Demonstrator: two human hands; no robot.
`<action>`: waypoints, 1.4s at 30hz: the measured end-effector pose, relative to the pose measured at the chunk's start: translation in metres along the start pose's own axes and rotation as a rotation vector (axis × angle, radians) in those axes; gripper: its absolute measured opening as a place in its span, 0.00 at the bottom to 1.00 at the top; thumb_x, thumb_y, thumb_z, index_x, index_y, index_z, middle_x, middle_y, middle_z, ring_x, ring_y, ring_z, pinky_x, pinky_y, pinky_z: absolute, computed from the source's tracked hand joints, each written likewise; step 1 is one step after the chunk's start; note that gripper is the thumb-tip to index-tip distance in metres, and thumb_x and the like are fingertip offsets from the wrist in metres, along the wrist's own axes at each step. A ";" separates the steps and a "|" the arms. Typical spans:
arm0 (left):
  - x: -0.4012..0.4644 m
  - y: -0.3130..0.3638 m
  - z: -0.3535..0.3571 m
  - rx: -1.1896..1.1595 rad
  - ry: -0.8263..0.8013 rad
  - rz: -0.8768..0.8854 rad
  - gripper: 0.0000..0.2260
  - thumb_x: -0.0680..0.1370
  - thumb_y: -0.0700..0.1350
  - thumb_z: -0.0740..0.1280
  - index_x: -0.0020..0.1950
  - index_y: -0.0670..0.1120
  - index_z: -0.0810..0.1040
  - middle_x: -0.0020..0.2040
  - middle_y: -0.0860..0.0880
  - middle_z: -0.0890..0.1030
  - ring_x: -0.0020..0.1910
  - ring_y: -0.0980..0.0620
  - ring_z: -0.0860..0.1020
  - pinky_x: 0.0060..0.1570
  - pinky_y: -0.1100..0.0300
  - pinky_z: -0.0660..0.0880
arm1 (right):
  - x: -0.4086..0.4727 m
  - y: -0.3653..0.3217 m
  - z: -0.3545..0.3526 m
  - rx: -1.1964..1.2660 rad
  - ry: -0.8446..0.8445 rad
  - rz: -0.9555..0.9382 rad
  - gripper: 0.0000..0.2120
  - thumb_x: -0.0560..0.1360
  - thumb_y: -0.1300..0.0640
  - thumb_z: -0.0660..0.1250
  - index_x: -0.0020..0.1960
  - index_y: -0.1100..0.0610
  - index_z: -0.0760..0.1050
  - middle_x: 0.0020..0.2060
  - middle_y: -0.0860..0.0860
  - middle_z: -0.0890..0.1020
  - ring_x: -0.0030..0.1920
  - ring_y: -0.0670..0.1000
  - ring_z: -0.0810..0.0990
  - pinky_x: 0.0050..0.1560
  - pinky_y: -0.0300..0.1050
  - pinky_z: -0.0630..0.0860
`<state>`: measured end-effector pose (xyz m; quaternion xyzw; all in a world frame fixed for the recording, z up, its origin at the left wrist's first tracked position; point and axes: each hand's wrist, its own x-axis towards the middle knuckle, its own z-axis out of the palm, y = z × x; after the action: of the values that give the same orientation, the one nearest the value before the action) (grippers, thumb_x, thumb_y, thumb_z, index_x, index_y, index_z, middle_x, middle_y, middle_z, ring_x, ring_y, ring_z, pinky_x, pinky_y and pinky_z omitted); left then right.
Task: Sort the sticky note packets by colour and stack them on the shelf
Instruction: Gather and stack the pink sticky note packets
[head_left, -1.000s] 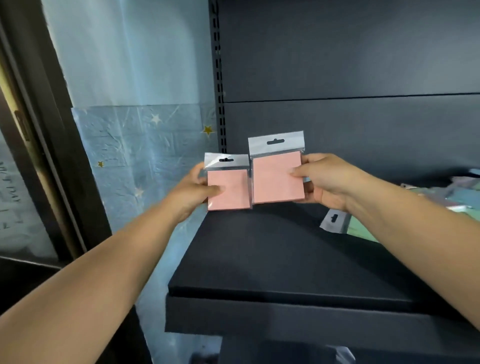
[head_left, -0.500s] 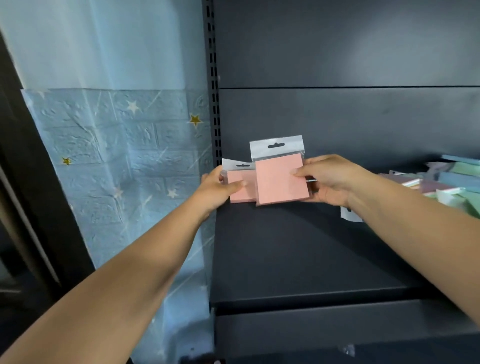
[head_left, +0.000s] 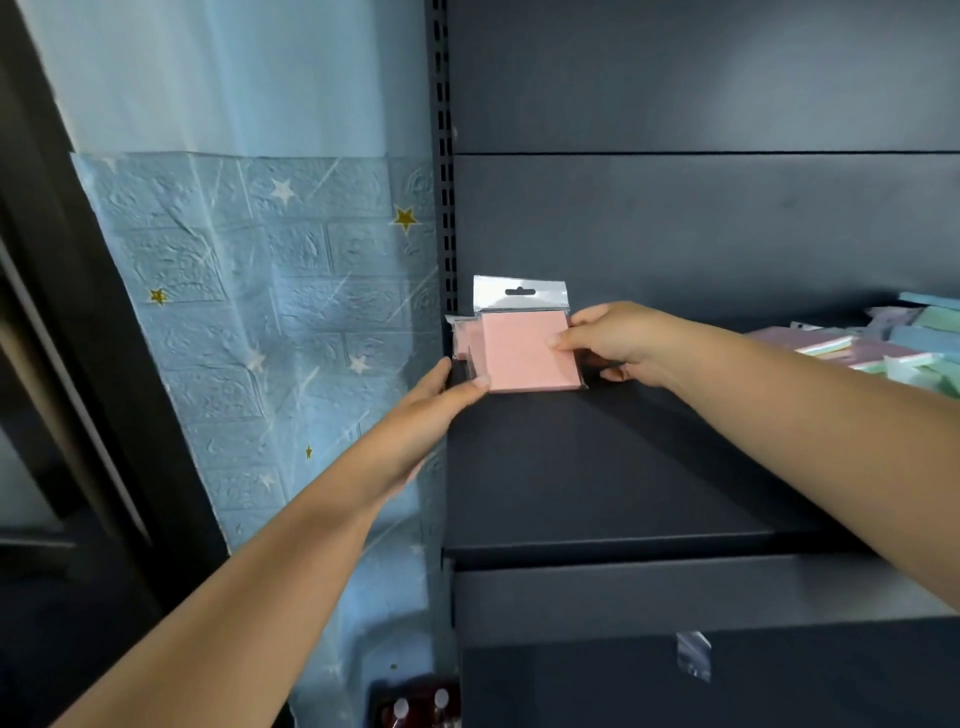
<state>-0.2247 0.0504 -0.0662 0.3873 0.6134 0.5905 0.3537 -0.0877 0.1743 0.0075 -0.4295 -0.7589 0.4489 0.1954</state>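
Observation:
A pink sticky note packet (head_left: 524, 353) with a silver hang tab stands tilted at the back left corner of the dark shelf (head_left: 597, 467). My right hand (head_left: 618, 343) pinches its right edge between thumb and fingers. A second, smaller pink packet (head_left: 464, 338) lies mostly hidden behind it, against the shelf upright. My left hand (head_left: 441, 395) touches the lower left corner of the packets with straight fingers. A heap of mixed packets (head_left: 883, 348) in pink, green and blue lies at the right of the shelf.
The slotted shelf upright (head_left: 444, 208) runs along the left of the shelf. A blue star-patterned wall (head_left: 260, 312) is to the left. A lower shelf front (head_left: 675, 597) carries a small clear tag (head_left: 693, 654). Bottle tops (head_left: 421, 701) show on the floor.
Both hands moved the two pink packets back and left to the shelf's rear corner. The smaller packet slid behind the larger one. My left hand let go of it and now only touches.

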 end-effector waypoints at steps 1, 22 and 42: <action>-0.003 -0.002 0.001 0.007 -0.027 -0.003 0.33 0.76 0.50 0.66 0.77 0.47 0.53 0.74 0.54 0.61 0.72 0.55 0.62 0.73 0.53 0.57 | 0.001 -0.001 0.002 -0.057 -0.001 -0.004 0.11 0.76 0.54 0.65 0.58 0.55 0.75 0.49 0.50 0.75 0.48 0.50 0.70 0.34 0.38 0.64; -0.090 0.096 0.117 1.179 0.198 0.409 0.15 0.78 0.57 0.58 0.49 0.50 0.80 0.43 0.53 0.82 0.44 0.54 0.76 0.47 0.57 0.74 | -0.083 0.055 -0.147 -0.760 0.423 -0.328 0.13 0.77 0.46 0.60 0.46 0.54 0.76 0.47 0.54 0.79 0.47 0.55 0.73 0.46 0.44 0.68; -0.041 0.067 0.320 1.305 0.022 -0.011 0.28 0.76 0.67 0.44 0.75 0.60 0.54 0.77 0.51 0.54 0.76 0.49 0.51 0.73 0.47 0.52 | -0.128 0.207 -0.287 -0.802 0.046 -0.277 0.25 0.78 0.41 0.53 0.69 0.55 0.66 0.71 0.52 0.66 0.70 0.54 0.64 0.66 0.48 0.63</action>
<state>0.0825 0.1581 -0.0174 0.5132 0.8515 0.0987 0.0426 0.2778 0.2634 -0.0076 -0.3754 -0.9193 0.0780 0.0884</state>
